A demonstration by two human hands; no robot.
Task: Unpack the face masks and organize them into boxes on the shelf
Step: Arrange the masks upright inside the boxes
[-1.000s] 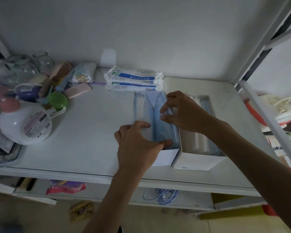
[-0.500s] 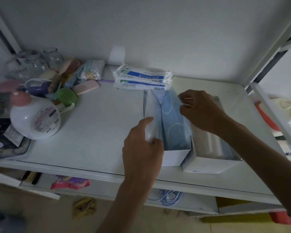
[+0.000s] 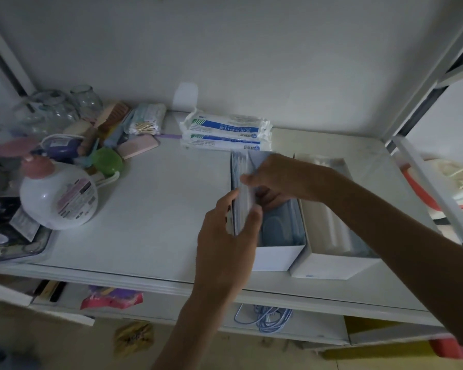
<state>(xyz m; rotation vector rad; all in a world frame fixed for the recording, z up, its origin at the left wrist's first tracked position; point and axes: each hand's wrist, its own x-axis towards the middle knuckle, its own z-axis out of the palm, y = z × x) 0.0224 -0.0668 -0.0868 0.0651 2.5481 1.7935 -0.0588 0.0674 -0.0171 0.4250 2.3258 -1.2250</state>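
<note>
An open white box (image 3: 275, 257) stands on the shelf (image 3: 158, 204) with blue face masks (image 3: 281, 225) lying inside. A stack of blue masks (image 3: 241, 182) stands on edge along the box's left side. My left hand (image 3: 225, 236) grips the near end of that stack. My right hand (image 3: 273, 180) reaches across from the right and pinches the stack's top edge. Right beside it sits a second white box (image 3: 329, 265) holding masks in clear plastic. Two sealed mask packs (image 3: 225, 132) lie stacked behind the boxes.
A round soap pump bottle (image 3: 58, 198), a green lid (image 3: 106, 161), glass jars (image 3: 62, 108) and small toiletries crowd the shelf's left end. A dark tray (image 3: 8, 241) sits at the left edge. A lower shelf holds blue cable (image 3: 265, 316). A white shelf post (image 3: 436, 193) rises at right.
The camera moved closer. My right hand came down from the box's right side onto the upright mask stack. My left hand shifted its grip along the stack's near end.
</note>
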